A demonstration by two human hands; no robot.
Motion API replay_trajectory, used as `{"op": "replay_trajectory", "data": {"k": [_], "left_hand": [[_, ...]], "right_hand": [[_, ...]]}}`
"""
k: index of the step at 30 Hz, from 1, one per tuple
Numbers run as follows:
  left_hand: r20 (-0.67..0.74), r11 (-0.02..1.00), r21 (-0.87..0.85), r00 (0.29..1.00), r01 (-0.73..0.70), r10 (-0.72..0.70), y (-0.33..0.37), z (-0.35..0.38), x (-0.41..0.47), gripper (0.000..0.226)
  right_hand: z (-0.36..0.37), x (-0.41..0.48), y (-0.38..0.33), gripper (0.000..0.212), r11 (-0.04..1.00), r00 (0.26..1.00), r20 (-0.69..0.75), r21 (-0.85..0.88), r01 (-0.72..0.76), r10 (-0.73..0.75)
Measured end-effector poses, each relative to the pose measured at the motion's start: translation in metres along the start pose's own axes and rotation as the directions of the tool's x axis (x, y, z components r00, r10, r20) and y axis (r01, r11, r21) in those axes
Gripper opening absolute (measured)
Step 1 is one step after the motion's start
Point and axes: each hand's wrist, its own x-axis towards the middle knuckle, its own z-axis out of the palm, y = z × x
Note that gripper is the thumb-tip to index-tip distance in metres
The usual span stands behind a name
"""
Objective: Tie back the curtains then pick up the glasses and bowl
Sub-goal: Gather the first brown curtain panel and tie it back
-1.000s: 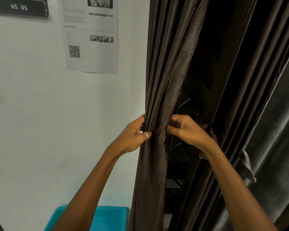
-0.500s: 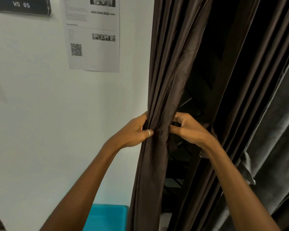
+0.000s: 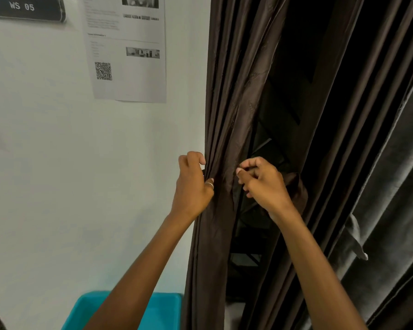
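A dark brown curtain [image 3: 229, 91] hangs in gathered folds beside a white wall. My left hand [image 3: 192, 186], with a ring on one finger, grips the curtain's left edge at mid height. My right hand [image 3: 264, 184] is just to the right of it, fingers curled and pinching fabric at the inner fold; a brown strip like a tie-back [image 3: 296, 189] shows behind its wrist. A dark gap opens between the folds below my hands. The glasses and the bowl are out of sight.
A grey curtain [image 3: 391, 210] hangs at the far right. A printed sheet with a QR code [image 3: 126, 55] and a black "WS 05" sign [image 3: 24, 8] are on the wall. A turquoise bin [image 3: 162, 310] sits low, under my left forearm.
Both hands stay on the same folds. The left thumb has lifted off the fabric, and the right fingers have curled tighter. The view has shifted slightly.
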Motion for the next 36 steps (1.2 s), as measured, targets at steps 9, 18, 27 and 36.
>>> {"op": "replay_trajectory", "data": {"k": [9,18,27,36], "left_hand": [[0.105,0.987,0.057,0.984,-0.152,0.145,-0.001,-0.005,0.007,0.019],[0.405,0.925,-0.233,0.895,0.301,-0.189,0.008,-0.037,0.018,0.059],[0.504,0.999,-0.024,0.864,0.021,-0.006,0.021,-0.042,0.014,0.039],[0.458,0.993,-0.076,0.887,0.093,-0.048,0.018,-0.041,0.018,0.027]], "right_hand": [[0.015,-0.025,-0.007,0.025,0.606,0.954,0.252,0.737,-0.299,0.164],[0.02,-0.022,0.0,0.031,0.726,0.978,0.18,0.659,-0.198,0.103],[0.038,-0.02,0.003,0.043,0.904,0.999,-0.001,0.426,-0.033,0.037],[0.05,-0.038,0.008,0.061,0.865,1.0,-0.008,0.503,0.008,-0.005]]}}
